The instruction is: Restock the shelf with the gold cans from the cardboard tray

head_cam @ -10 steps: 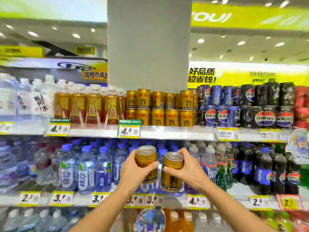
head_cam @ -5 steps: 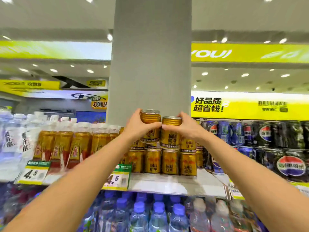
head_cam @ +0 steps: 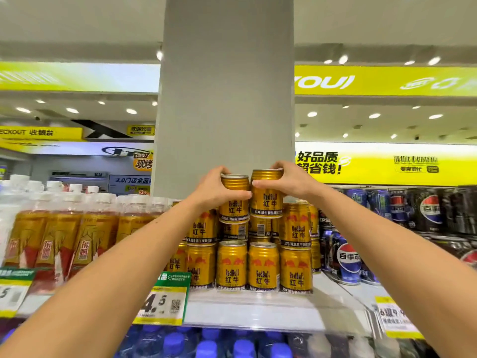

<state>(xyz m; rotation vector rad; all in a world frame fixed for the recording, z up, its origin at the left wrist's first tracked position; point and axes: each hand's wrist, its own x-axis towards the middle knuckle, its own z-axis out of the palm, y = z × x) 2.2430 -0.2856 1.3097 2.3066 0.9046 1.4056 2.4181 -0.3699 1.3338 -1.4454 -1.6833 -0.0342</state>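
Each of my hands holds a gold can upright at the top of the stacked gold cans (head_cam: 263,267) on the upper shelf (head_cam: 253,310). My left hand (head_cam: 214,189) grips the left gold can (head_cam: 234,202) from its left side. My right hand (head_cam: 289,180) grips the right gold can (head_cam: 266,197) from the right and over its top. The two held cans touch side by side and sit at the level of a third layer, above two layers of cans. The cardboard tray is out of view.
A grey pillar (head_cam: 227,86) rises right behind the can stack. Amber bottles with white caps (head_cam: 64,228) fill the shelf to the left, dark cola cans (head_cam: 413,223) to the right. A green price tag (head_cam: 162,298) hangs on the shelf edge. Blue-capped bottles (head_cam: 206,344) stand below.
Both hands have lifted the two cans from in front of the lower shelf up to the top of the gold can stack and moved them in toward the pillar.
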